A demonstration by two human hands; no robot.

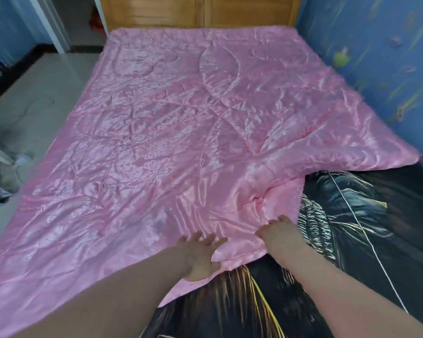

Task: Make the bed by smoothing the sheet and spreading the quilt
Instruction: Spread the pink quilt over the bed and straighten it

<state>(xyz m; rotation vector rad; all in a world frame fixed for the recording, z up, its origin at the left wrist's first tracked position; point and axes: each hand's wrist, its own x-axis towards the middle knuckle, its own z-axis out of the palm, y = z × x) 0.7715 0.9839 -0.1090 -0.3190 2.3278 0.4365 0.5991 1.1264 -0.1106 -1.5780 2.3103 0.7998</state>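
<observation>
Quilt [181,123]: left hand [200,254] presses flat, right hand [280,234] grips.

Quilt [181,118] covered most of the sheet [352,215]; only its near-right part showed. Quilt's near-left corner ran off frame. Right hand [281,232] fingertips were buried in a quilt fold, grip unreadable. Forearms were cropped at the bottom edge. Floor clutter [7,172] at left was too blurred to identify.
</observation>
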